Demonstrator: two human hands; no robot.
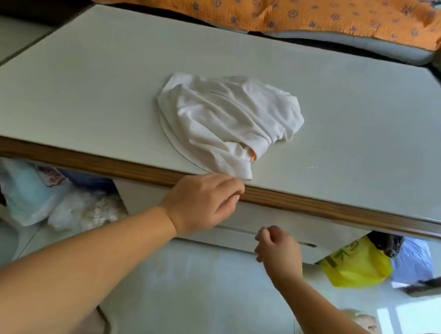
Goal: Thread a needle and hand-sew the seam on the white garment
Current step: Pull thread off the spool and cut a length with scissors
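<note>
Left hand (202, 203) reaches farther forward, fingers (233, 195) curled; right hand (279, 248), nearer, forms a loose fist.

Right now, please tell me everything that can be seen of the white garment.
The garment is white, thin, soft-looking cloth, crumpled into a wrinkled heap on the table. Its lower corner reaches the near table edge. A small orange bit shows under a fold low on its right. It partly covers a curved outline on the tabletop. The left hand is at that corner; contact is unclear.
</note>
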